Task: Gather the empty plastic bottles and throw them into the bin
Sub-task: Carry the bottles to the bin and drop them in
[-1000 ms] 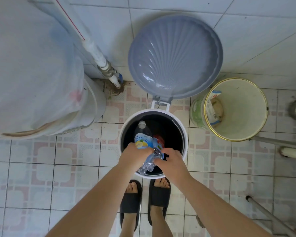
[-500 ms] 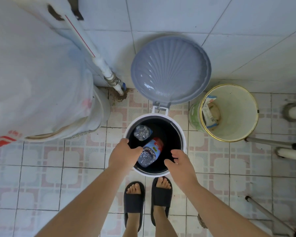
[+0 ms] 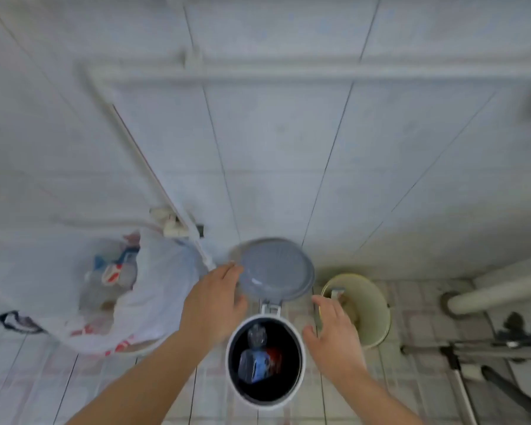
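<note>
A white pedal bin [image 3: 301, 345] stands on the tiled floor with its grey lid [image 3: 276, 271] raised. Inside its dark hollow lie two clear plastic bottles: a crushed one with a blue and red label [image 3: 258, 365] and a smaller one [image 3: 256, 332] behind it. My left hand [image 3: 212, 297] hovers left of the bin, fingers spread, its fingertips at the lid's left edge. My right hand [image 3: 334, 335] is open to the right of the bin, holding nothing. The frame is motion-blurred.
A large white plastic bag [image 3: 129, 289] with bottles and packaging sits at the left. A yellowish bucket [image 3: 374, 305] stands right of the bin. White pipes [image 3: 497, 289] and dark tool handles [image 3: 503, 357] lie at the right. A tiled wall [image 3: 288, 148] rises behind.
The bottles left my hands and dropped into the bin. Both hands then rose clear of the rim and spread apart. The view has tilted up toward the wall.
</note>
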A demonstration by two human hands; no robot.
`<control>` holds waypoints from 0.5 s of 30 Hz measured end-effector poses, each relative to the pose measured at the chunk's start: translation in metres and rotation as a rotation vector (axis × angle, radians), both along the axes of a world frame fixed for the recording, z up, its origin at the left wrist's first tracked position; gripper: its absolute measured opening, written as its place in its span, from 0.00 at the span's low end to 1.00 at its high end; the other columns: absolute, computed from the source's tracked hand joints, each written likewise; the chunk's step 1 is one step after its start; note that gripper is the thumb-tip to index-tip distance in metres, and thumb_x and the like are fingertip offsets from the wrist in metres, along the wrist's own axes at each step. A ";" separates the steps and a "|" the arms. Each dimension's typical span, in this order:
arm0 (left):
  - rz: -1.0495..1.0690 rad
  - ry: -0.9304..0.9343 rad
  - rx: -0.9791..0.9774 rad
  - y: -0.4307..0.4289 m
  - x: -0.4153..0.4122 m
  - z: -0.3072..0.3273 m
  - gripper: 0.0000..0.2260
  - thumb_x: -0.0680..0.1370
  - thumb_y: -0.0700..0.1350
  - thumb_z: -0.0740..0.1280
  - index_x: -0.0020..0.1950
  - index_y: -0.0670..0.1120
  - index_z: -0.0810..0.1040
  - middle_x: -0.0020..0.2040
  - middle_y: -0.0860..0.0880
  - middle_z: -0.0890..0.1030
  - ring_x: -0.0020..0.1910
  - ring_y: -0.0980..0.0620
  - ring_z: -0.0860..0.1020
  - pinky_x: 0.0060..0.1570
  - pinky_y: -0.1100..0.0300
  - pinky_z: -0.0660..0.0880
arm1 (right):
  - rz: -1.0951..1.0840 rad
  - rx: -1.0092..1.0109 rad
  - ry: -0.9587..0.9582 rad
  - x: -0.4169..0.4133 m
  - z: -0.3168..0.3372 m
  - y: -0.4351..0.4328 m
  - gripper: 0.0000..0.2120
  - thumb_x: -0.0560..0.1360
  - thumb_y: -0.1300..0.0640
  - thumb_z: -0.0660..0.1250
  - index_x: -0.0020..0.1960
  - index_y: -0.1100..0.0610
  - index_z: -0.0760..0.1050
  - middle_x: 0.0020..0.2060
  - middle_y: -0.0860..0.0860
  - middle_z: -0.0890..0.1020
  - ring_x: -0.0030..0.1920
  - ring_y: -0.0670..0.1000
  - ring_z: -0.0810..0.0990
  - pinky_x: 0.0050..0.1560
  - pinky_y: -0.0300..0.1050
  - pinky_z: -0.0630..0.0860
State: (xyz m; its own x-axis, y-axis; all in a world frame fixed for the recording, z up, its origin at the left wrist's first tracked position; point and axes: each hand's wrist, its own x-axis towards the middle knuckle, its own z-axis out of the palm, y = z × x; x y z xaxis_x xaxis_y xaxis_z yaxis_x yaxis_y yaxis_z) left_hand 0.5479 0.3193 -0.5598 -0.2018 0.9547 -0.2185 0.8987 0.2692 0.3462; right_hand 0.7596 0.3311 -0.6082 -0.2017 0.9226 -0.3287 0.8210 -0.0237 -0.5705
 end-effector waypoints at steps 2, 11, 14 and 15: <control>-0.055 -0.008 0.099 0.013 0.003 0.044 0.24 0.76 0.47 0.63 0.72 0.48 0.65 0.73 0.49 0.67 0.70 0.49 0.67 0.66 0.55 0.66 | 0.012 0.125 0.006 -0.001 0.046 0.014 0.24 0.73 0.51 0.63 0.68 0.50 0.64 0.65 0.48 0.71 0.65 0.52 0.70 0.64 0.50 0.68; -0.232 -0.023 0.438 0.058 0.001 0.197 0.25 0.77 0.48 0.61 0.74 0.47 0.63 0.75 0.49 0.63 0.73 0.50 0.63 0.70 0.55 0.62 | -0.132 0.572 -0.069 0.006 0.229 0.054 0.25 0.78 0.44 0.55 0.72 0.52 0.60 0.71 0.49 0.67 0.71 0.51 0.64 0.71 0.49 0.59; -0.317 -0.011 0.516 0.066 0.001 0.239 0.25 0.77 0.49 0.61 0.74 0.47 0.62 0.75 0.49 0.63 0.73 0.50 0.62 0.71 0.55 0.61 | -0.253 0.656 -0.128 0.015 0.276 0.046 0.27 0.78 0.44 0.55 0.74 0.52 0.57 0.73 0.49 0.64 0.73 0.51 0.61 0.73 0.50 0.56; -0.342 -0.011 0.537 0.067 0.002 0.252 0.25 0.77 0.50 0.61 0.73 0.47 0.63 0.75 0.49 0.64 0.73 0.50 0.62 0.71 0.55 0.62 | -0.296 0.673 -0.147 0.019 0.289 0.040 0.27 0.78 0.44 0.55 0.74 0.52 0.56 0.74 0.50 0.63 0.74 0.52 0.60 0.73 0.51 0.56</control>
State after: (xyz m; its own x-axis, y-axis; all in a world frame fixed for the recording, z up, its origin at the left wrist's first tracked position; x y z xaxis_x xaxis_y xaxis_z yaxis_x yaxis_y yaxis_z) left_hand 0.5503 0.3863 -0.3075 0.1333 0.9420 0.3079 0.8986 -0.2459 0.3633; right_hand 0.7783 0.3711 -0.3192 0.0889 0.9427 0.3217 0.9034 0.0597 -0.4245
